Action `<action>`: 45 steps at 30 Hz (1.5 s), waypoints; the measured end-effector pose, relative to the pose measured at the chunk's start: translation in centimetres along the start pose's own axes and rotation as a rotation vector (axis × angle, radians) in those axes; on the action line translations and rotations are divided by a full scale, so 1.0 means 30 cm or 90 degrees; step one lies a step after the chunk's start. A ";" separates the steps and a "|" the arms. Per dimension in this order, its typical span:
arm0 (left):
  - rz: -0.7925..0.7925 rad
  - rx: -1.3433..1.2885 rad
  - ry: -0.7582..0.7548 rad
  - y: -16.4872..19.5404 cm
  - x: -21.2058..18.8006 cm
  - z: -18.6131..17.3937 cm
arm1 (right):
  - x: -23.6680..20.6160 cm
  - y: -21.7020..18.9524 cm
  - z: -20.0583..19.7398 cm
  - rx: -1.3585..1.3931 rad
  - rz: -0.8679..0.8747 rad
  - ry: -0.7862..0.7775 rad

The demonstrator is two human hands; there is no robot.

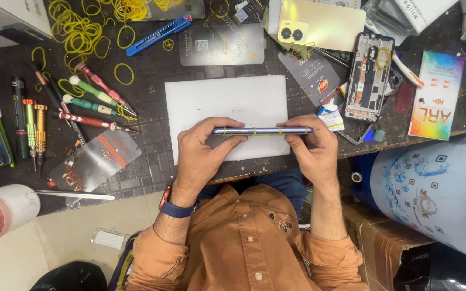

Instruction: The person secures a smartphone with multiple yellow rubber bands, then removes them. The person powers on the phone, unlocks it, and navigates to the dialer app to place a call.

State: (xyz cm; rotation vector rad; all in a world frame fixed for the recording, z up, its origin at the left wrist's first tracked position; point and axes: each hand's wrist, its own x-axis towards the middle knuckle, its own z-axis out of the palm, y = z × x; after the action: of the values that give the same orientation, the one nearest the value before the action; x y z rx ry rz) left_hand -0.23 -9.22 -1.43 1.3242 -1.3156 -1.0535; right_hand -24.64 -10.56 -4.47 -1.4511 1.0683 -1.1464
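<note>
Both of my hands hold a slim blue phone edge-up over a white mat on the dark workbench. Thin yellow rubber bands wrap around the phone in a few places. My left hand grips its left end with thumb and fingers pinched on the edge. My right hand grips its right end the same way. A watch with a blue strap sits on my left wrist.
Several screwdrivers lie left of the mat, with loose yellow rubber bands and a blue utility knife behind them. An opened phone frame, a gold phone back and a small glue bottle lie at right. A large patterned roll stands lower right.
</note>
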 end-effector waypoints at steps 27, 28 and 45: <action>-0.061 -0.370 0.049 0.330 -0.087 0.113 | -0.263 -0.234 0.118 0.293 0.169 0.055; -0.059 -0.360 0.042 0.333 -0.090 0.113 | -0.269 -0.235 0.122 0.283 0.155 0.055; -0.020 -0.322 -0.040 0.335 -0.126 0.099 | -0.333 -0.221 0.129 0.322 0.170 0.035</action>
State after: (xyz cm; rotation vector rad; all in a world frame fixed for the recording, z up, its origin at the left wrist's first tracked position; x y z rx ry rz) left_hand -5.04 -5.22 7.78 0.9371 -0.9833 -1.3501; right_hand -22.11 0.80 0.32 -0.8601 0.8917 -1.1612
